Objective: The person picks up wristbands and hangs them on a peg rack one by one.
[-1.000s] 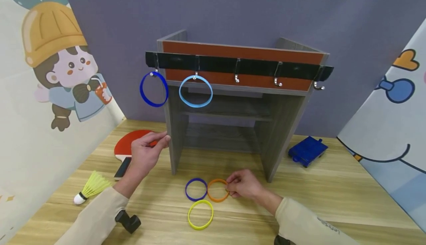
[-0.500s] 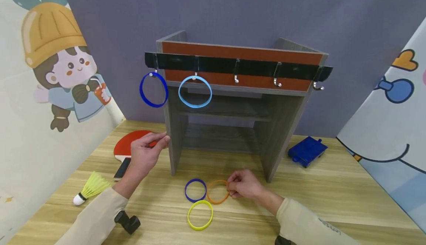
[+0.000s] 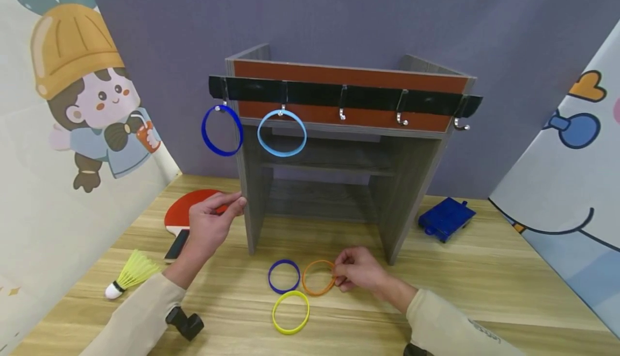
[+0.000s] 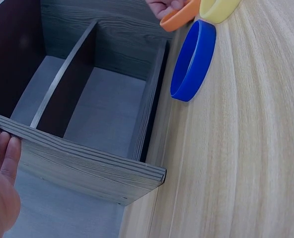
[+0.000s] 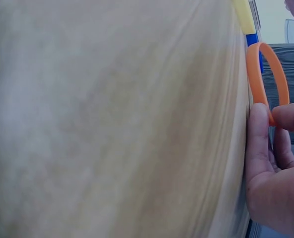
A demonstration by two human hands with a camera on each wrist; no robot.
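My right hand (image 3: 359,271) pinches the right side of an orange wristband (image 3: 304,278) low over the wooden table; the right wrist view shows the orange wristband (image 5: 255,74) between thumb and finger. To its left lies a dark blue wristband (image 3: 269,276), with a yellow wristband (image 3: 274,321) in front. My left hand (image 3: 209,227) holds the front edge of the grey shelf's left side panel (image 3: 248,227) between thumb and fingers. On the black hook rail (image 3: 315,91), a blue wristband (image 3: 203,132) hangs from the leftmost hook and a light blue wristband (image 3: 304,140) from the one beside it.
Bare metal hooks (image 3: 402,119) line the right part of the rail. A red table tennis paddle (image 3: 178,211) and a yellow shuttlecock (image 3: 133,272) lie at the left. Right of the shelf stands a small blue cart-like object (image 3: 445,219).
The orange wristband has shifted slightly right with my right hand, leaving a small gap to the dark blue one. My left hand stays on the panel.
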